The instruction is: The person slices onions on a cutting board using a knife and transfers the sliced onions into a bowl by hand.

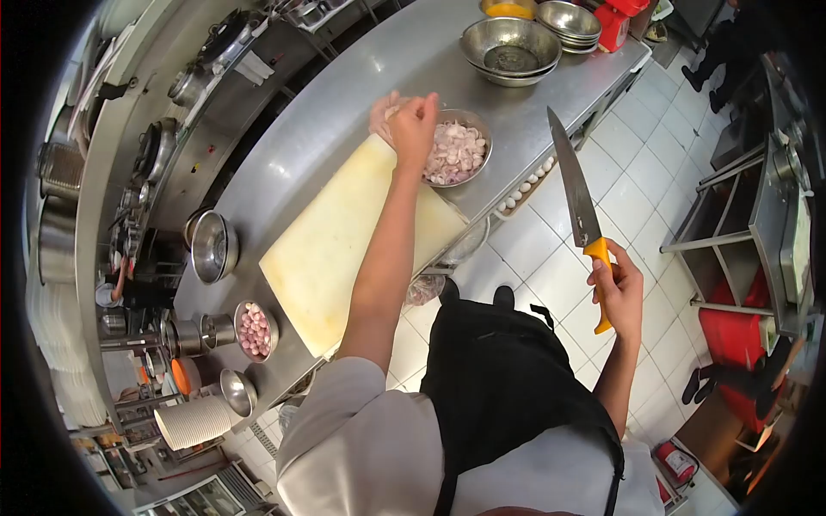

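My right hand (pixel 617 288) is wrapped round the yellow handle of a large chef's knife (pixel 575 185). Its blade points up and away, held out over the floor right of the table. My left hand (pixel 410 129) is over the far end of the pale cutting board (pixel 331 245), at the left rim of a metal bowl of cut shallots (pixel 454 153). The left fingers are curled in; something pinkish and blurred shows beside them, and I cannot tell what it is. Nearer me on the left stands a smaller bowl of whole peeled shallots (pixel 255 332).
Metal bowls (pixel 510 52) and a red scale (pixel 613 26) stand at the table's far end. Another metal bowl (pixel 212 248) sits left of the board. A row of eggs (pixel 525 187) lies along the table's right side. Other people (pixel 731 52) stand at the right.
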`<action>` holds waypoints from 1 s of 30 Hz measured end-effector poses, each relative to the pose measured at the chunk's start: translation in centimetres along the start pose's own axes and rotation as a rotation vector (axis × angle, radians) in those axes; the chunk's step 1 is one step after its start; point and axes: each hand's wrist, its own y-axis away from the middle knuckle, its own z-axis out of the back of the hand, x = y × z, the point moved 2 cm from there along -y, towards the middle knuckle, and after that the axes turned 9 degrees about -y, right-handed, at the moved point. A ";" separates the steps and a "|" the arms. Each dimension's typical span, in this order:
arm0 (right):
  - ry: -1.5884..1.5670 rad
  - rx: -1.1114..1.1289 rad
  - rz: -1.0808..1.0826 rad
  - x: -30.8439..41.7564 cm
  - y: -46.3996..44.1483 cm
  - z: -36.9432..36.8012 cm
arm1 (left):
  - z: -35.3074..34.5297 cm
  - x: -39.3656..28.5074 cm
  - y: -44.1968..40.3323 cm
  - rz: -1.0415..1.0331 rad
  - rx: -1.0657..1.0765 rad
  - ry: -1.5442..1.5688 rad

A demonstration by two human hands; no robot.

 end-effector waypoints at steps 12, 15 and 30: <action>0.056 0.118 0.062 -2.9 -2.5 0.6 | -0.9 1.2 1.3 -0.159 0.409 -0.331; 0.018 0.156 0.084 -3.1 -3.9 -0.3 | 2.8 1.7 1.4 -0.052 0.201 -0.183; 0.238 0.730 0.084 -0.2 -1.5 -20.8 | 47.8 22.8 26.3 0.686 0.112 -0.941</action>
